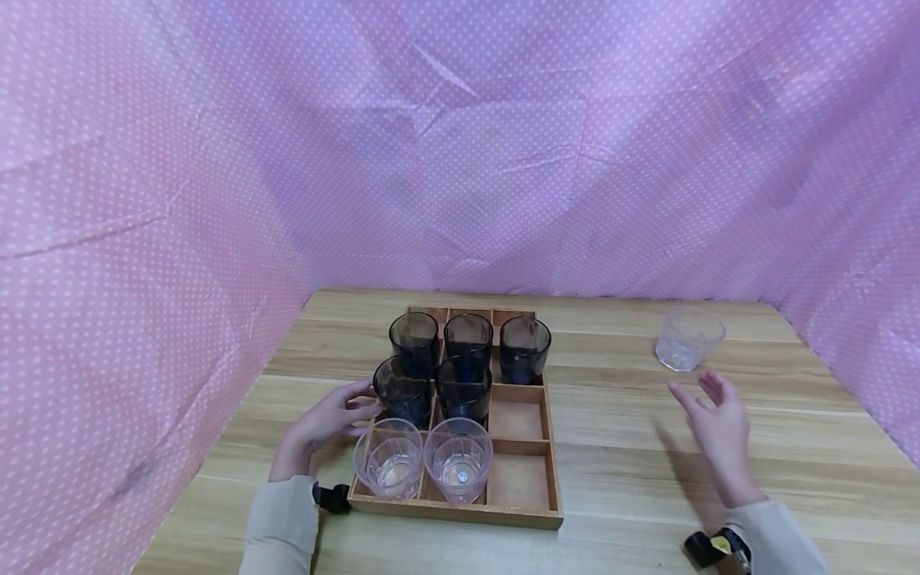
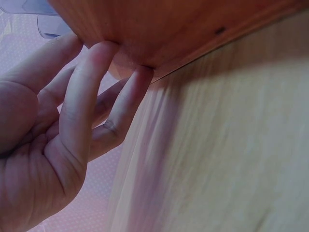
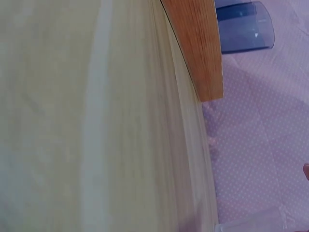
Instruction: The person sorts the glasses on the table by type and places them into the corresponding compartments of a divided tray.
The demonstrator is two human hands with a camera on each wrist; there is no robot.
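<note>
A wooden tray with compartments (image 1: 519, 519) lies on the table and holds several tumblers. Three dark tumblers stand side by side toward its far end, the rightmost dark tumbler (image 1: 525, 351) among them. Two more, including a dark tumbler (image 1: 402, 395), stand nearer. Along the front are a left clear tumbler (image 1: 389, 459) and a second clear tumbler (image 1: 458, 463). My left hand (image 1: 331, 417) touches the tray's left side; its fingertips (image 2: 104, 50) rest against the wooden wall. Beside a separate clear tumbler (image 1: 690, 339), my right hand (image 1: 721, 435) hovers with fingers spread, apart from it.
The light wooden table (image 1: 611, 447) extends around the tray. Pink dotted cloth (image 1: 460, 160) hangs behind it and on both sides. In the tray's right column, two compartments (image 1: 519, 479) show their bare floors.
</note>
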